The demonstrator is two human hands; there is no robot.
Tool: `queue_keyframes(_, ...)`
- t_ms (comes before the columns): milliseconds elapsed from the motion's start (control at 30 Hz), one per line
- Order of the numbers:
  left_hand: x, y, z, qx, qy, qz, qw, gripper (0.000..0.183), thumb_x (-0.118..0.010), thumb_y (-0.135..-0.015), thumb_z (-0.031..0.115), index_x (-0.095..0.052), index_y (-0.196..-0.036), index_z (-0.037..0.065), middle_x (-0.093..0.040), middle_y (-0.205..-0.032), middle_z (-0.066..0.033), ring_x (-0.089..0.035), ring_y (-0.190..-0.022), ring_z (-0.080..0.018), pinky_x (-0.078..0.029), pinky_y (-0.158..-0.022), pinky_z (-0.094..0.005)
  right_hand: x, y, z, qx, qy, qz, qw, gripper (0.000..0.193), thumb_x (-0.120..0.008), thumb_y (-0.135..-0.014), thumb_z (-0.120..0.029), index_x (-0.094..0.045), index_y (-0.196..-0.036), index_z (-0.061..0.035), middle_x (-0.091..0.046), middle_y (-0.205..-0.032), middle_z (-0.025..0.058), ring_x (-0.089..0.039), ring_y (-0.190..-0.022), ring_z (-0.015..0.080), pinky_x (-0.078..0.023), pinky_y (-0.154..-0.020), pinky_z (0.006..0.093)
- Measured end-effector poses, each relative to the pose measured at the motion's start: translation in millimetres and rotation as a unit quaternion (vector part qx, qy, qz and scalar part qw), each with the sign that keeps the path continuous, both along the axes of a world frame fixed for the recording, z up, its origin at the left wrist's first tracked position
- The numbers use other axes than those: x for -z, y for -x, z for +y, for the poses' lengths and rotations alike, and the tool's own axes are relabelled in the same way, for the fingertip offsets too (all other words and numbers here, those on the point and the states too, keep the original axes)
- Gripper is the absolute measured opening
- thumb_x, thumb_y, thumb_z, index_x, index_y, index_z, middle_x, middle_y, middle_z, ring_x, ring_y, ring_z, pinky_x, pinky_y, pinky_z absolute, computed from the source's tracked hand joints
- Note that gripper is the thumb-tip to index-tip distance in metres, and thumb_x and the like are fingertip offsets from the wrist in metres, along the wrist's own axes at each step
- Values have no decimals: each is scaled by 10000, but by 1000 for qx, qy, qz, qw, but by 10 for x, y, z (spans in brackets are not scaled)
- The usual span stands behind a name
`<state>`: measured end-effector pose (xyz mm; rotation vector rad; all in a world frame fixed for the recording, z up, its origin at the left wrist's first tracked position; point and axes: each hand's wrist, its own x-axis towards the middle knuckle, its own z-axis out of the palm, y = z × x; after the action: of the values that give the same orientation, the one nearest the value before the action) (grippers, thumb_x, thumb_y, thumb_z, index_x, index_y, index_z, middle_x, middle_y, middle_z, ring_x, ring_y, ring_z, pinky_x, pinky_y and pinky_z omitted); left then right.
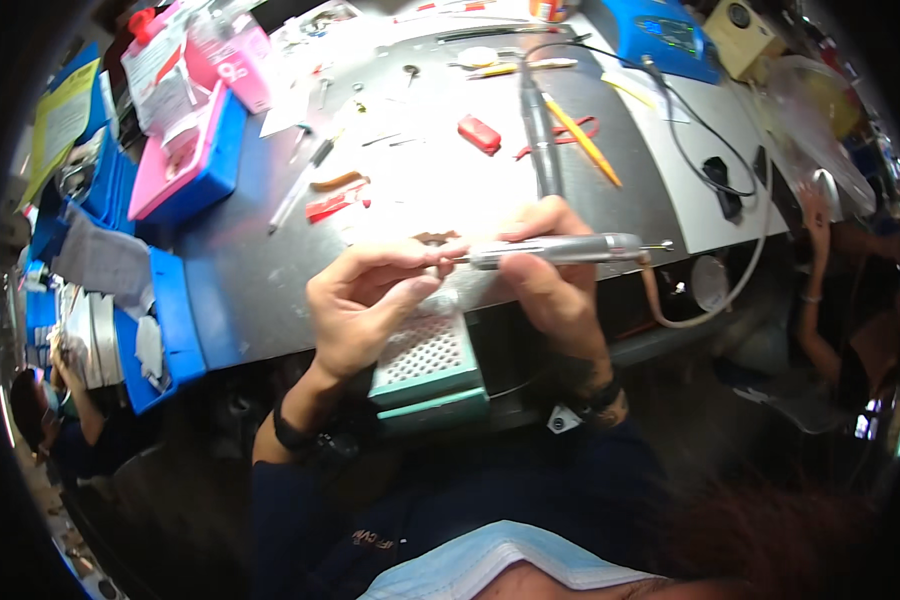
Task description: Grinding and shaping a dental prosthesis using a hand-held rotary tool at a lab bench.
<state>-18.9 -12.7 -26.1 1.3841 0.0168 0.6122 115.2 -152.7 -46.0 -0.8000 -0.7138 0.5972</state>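
My right hand (pixel 562 290) is wrapped round a silver rotary handpiece (pixel 570 250), which lies nearly level with its thin tip toward the left. A pale hose (pixel 660 305) hangs from its rear end. At that tip my left hand (pixel 355 305) is closed in a pinch, fingers and thumb together. What it pinches is too small and too hidden by the fingers to name. Both hands are above the near edge of the dark bench (pixel 255 310). Beneath them, between my wrists, sits a green box with a perforated pale top (pixel 425 355).
Beyond my hands lie a red block (pixel 480 134), red strips (pixel 338 203), a yellow pencil (pixel 585 145) and several small tools. A pink and blue bin (pixel 225 150) stands left; a blue control unit (pixel 660 40) with a cable stands far right. Another person's hand (pixel 816 212) shows at right.
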Motion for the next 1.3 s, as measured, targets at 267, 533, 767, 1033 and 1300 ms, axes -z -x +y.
queue_keyframes(267,133,29,27,-38,-41,-57,997,228,-640,-781,-145,-543,-935,-7,-576,-926,-125,-626,-891,-192,-571,-845,-387,-38,20,-13,-51,5,7,999,221,-722,-810,-63,-558,-950,-14,-601,-877,38,-535,-795,52,-427,-712,209)
queue_keyframes(533,74,27,21,-30,-45,-13,998,225,-667,-737,-169,-565,-848,-1,-571,-913,-106,-602,-889,-167,-564,-848,-374,-3,-16,-2,-47,-6,8,999,220,-729,-805,-69,-566,-943,-17,-601,-876,35,-531,-800,51,-418,-710,206)
queue_keyframes(767,35,4,-15,-29,-29,-27,999,261,-672,-722,-181,-553,-866,1,-565,-890,-103,-605,-863,-155,-564,-840,-363,-1,-25,-9,-43,3,-6,999,223,-740,-797,-76,-572,-932,-17,-601,-880,36,-535,-810,57,-419,-713,211)
queue_keyframes(1033,-179,63,170,-127,-189,29,973,236,-654,-765,-142,-633,-977,-42,-634,-896,-136,-661,-816,-197,-566,-750,-317,15,-49,-46,-10,-19,-17,1000,219,-710,-818,-55,-547,-957,-7,-604,-884,54,-557,-816,81,-440,-736,231)
queue_keyframes(1300,-404,-211,261,-156,-496,78,851,152,-705,-748,12,-657,-890,41,-661,-867,-99,-628,-850,-275,-488,-784,-337,-169,-25,-59,-4,-69,-56,996,186,-619,-859,-38,-465,-959,-9,-556,-847,139,-655,-817,303,-542,-787,443)
